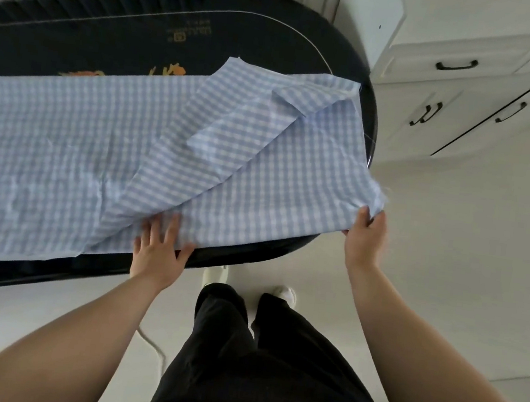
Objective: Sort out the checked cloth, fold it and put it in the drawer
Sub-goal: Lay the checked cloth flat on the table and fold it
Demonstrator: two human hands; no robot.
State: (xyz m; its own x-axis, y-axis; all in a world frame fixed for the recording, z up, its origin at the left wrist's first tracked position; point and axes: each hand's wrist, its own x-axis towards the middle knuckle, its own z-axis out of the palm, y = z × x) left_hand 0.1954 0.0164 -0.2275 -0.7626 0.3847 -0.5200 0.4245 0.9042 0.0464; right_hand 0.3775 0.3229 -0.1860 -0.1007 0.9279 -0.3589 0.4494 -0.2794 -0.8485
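Your left hand (pixel 159 251) presses flat, fingers spread, on the cloth's (pixel 64 151) near edge. Your right hand (pixel 365 235) pinches its corner. The cloth lies rumpled across the table (pixel 110 37); beyond, the drawer (pixel 456 62) is closed.

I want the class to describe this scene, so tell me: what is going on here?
A person is sorting out a blue checked cloth spread over a black table. The left hand presses flat on its near edge, while the right hand grips the near right corner. Part of the cloth lies rumpled and folded over; white drawers stand behind.
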